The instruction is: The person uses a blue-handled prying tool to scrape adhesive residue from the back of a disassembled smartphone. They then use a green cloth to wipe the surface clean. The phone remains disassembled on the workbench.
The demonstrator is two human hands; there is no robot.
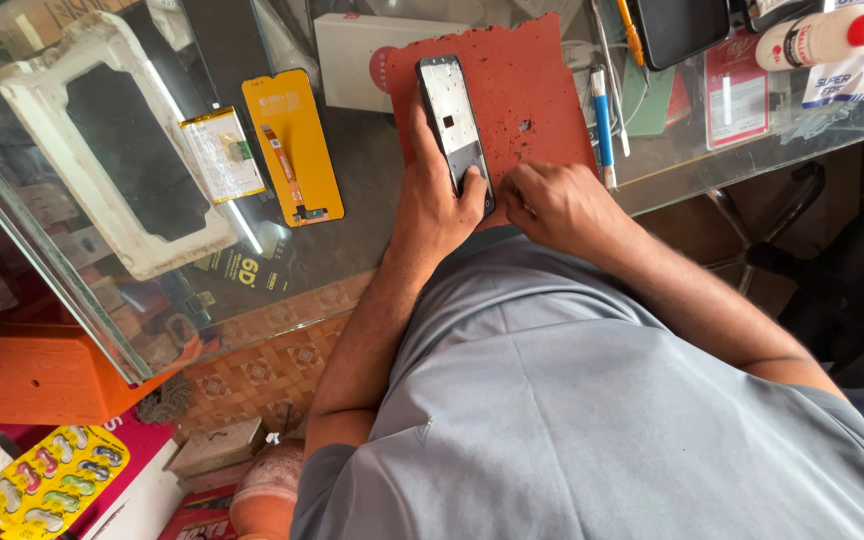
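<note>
A black phone frame with a pale inner plate lies on a red work mat on the glass table. My left hand grips the phone frame at its near end, thumb pressing on its lower part. My right hand rests on the mat just right of the phone's near corner, fingers curled and pinched together; whether they hold a small part or tool I cannot tell.
On the glass table lie a yellow phone screen panel, a battery, a white foam tray, a white box, a blue-handled tool and a glue bottle. An orange box sits below left.
</note>
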